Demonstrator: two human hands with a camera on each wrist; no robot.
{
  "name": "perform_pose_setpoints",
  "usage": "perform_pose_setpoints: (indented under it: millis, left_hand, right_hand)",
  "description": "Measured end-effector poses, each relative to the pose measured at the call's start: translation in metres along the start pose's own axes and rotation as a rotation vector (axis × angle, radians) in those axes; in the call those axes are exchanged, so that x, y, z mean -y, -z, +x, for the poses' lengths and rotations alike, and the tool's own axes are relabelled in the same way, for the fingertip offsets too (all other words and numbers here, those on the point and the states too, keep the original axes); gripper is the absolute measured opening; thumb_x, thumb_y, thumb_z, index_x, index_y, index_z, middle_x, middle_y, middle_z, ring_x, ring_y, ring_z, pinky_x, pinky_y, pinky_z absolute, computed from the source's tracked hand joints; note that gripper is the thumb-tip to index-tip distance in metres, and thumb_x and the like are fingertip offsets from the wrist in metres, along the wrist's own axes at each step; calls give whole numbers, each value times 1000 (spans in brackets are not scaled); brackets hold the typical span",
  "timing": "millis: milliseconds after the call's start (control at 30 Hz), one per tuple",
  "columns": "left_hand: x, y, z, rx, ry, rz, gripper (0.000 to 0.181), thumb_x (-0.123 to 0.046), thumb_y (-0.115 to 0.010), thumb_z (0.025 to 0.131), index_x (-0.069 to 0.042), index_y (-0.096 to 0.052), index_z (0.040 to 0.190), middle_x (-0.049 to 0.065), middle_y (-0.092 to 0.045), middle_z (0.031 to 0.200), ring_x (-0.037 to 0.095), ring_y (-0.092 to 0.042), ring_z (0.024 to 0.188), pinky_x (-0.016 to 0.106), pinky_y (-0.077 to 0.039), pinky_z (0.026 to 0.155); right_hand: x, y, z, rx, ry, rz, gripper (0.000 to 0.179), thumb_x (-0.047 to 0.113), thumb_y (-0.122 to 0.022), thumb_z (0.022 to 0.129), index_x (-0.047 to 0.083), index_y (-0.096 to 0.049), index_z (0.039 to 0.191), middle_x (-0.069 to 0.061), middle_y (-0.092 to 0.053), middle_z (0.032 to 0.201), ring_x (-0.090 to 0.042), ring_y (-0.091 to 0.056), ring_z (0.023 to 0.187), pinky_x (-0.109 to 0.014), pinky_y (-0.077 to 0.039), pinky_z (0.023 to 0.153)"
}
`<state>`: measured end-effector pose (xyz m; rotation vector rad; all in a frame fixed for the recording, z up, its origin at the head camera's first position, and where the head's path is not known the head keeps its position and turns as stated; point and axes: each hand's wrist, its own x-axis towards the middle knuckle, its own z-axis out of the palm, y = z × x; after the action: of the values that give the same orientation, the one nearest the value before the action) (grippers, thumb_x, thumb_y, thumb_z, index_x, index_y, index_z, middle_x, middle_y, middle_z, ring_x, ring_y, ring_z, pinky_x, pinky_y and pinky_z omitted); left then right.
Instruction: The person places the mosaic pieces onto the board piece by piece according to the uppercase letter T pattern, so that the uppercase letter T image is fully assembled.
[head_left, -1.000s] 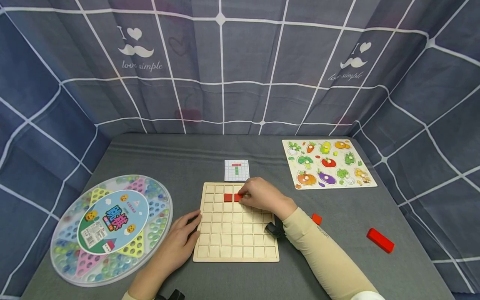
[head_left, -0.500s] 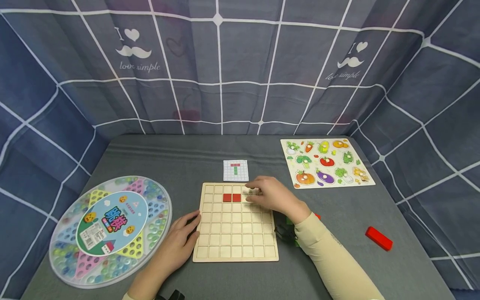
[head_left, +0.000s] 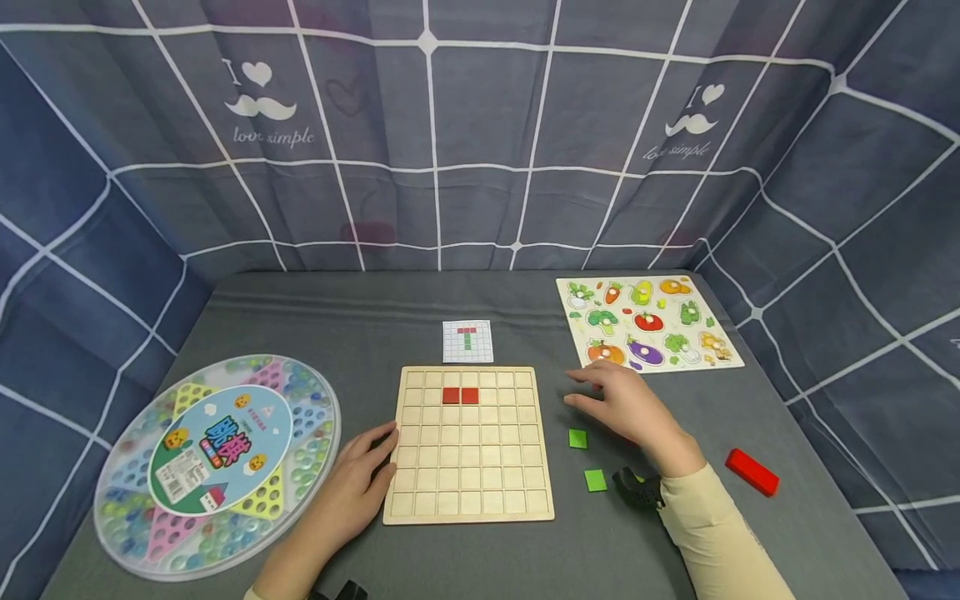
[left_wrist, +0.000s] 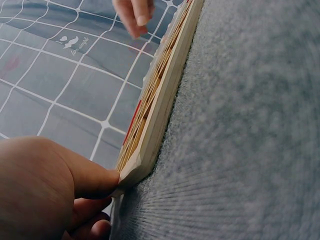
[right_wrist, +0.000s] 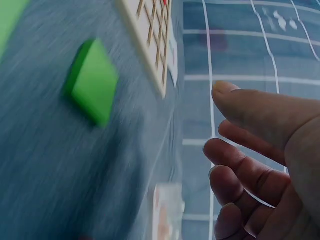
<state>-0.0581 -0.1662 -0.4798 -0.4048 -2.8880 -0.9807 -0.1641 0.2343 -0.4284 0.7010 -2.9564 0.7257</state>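
A wooden grid board (head_left: 468, 457) lies mid-table, with two red square tiles (head_left: 460, 396) side by side in its second row from the top. My left hand (head_left: 358, 479) touches the board's left edge with its fingertips; in the left wrist view the thumb presses on the board's rim (left_wrist: 162, 100). Right of the board, my right hand (head_left: 630, 408) is over the table, fingers spread and apart from the thumb, nothing between them. Near it lie two green square tiles, one farther (head_left: 577, 438) and one nearer (head_left: 596, 481). Part of the table is hidden under the right hand.
A small card (head_left: 467, 342) with a red and green T pattern lies behind the board. A red block (head_left: 752, 472) lies at right, a vegetable puzzle board (head_left: 693, 321) at the back right. A round Chinese checkers set (head_left: 217, 450) stands at left.
My right hand has let go of the second red tile, which stays on the board, and has moved right, off the board. The green tiles are uncovered. My left hand keeps its place.
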Motion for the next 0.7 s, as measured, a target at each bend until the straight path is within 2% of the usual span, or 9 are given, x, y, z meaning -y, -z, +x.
perform_pose_setpoints:
  millis: [367,500,700]
  left_hand:
    - [-1,1,0,8,10,-4,48,-12,-65,96,0,-53,141,10,-46,148,33,-40,135,55,-37,104]
    - [0,1,0,7,11,-3,48,-11,-65,96,0,-53,141,10,-47,148,33,-40,135,55,-37,104]
    - [-1,1,0,3,9,-3,49,-11,-65,96,1,-53,141,11,-47,148,34,-40,135,55,-37,104]
  right_hand:
    - [-36,14,-51,-53,-115,-47,45,30,-80,86,8,-71,124,-4,-67,108,-18,-56,83,-40,-48,71]
    - [-44,16,-64,-63,-121,-46,45,30,-80,85,6,-72,122,-5,-68,107,-17,-56,81,-39,-48,70]
    - [-49,12,-76,-35,-172,-47,46,32,-82,83,8,-72,121,-1,-66,101,-12,-51,77,-31,-43,65]
